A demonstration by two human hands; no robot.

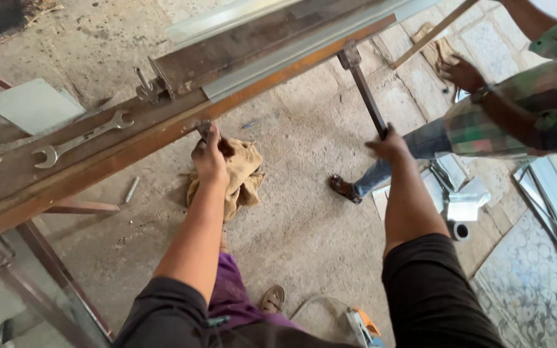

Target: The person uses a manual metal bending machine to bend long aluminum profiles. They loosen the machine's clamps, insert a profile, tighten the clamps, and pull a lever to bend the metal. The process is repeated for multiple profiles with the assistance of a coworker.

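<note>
Left hand (pixel 209 158) fingers closed on a clamp handle (pixel 204 129), right hand (pixel 389 146) gripping the lever bar (pixel 363 93); spanner (pixel 78 139) and cloth (pixel 243 177) nearby.

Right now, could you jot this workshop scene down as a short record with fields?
Place: concrete floor beside a rusty steel bench
Left hand: closed on a small metal part at the bench edge
Right hand: gripping a dark metal lever bar
On bench: open-ended spanner, long metal strip
On floor: tan cloth
Nearby: another person's hand holding a wooden stick
</note>
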